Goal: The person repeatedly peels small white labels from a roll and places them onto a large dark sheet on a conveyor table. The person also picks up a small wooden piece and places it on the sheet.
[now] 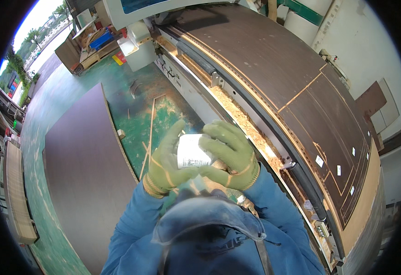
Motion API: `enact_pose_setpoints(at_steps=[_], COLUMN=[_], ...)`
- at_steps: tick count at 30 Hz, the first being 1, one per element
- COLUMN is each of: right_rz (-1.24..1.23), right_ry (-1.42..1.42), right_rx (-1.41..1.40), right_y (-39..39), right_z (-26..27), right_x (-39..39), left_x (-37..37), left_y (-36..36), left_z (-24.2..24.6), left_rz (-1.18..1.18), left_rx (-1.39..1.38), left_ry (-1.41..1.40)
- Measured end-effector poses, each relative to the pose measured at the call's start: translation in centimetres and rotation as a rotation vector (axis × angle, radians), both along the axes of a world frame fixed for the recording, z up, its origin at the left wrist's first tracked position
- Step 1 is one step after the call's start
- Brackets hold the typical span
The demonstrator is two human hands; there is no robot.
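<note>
Between my two hands is a white printed label piece [191,148], bearing writing and a code; whether it is one sheet, a stack or a roll, I cannot tell. My left hand [166,163], in a green knit glove, grips its left side. From the right, my gloved right hand [235,154] holds it, with fingers lying over its upper right part. Both hands are in front of my chest, beside the long edge of a machine bed [235,122]. The right fingers and palm hide part of the label piece.
Dark cut panels [262,51] lie on the machine bed, several bearing small white labels [319,161]. Sawdust fills a trough [245,118] along black rollers [197,58]. A large dark board [87,165] is at left above the green floor [135,127], near thin wood strips [151,127].
</note>
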State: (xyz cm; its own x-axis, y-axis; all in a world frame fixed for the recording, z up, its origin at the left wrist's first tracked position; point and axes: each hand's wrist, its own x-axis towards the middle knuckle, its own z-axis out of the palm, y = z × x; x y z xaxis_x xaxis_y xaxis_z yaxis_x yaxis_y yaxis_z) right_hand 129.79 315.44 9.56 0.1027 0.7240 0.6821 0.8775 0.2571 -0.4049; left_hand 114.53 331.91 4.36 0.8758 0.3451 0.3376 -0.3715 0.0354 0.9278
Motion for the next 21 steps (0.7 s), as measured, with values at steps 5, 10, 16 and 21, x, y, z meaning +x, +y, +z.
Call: enact_pose_setpoints(at_steps=[5, 10, 16, 21], right_rz=[0.036, 0.088, 0.09, 0.042], right_ry=[0.035, 0.167, 0.227, 0.183], right_rx=[0.009, -0.028, -0.092, -0.024], right_y=[-0.1, -0.5, -1.5, -2.0], right_z=[-2.0, -1.9, -2.1, -2.7], right_x=[-0.1, -0.2, 0.1, 0.3], left_x=[-0.3, -0.8, -0.7, -0.5], left_y=[-0.6, -0.7, -0.7, -0.7], left_z=[0.7, -0.4, -0.1, -0.2], left_rz=[-0.061, 0.02, -0.065, -0.033], left_rx=[0.019, 0.111, 0.178, 0.267], left_ry=[-0.012, 0.061, 0.081, 0.07])
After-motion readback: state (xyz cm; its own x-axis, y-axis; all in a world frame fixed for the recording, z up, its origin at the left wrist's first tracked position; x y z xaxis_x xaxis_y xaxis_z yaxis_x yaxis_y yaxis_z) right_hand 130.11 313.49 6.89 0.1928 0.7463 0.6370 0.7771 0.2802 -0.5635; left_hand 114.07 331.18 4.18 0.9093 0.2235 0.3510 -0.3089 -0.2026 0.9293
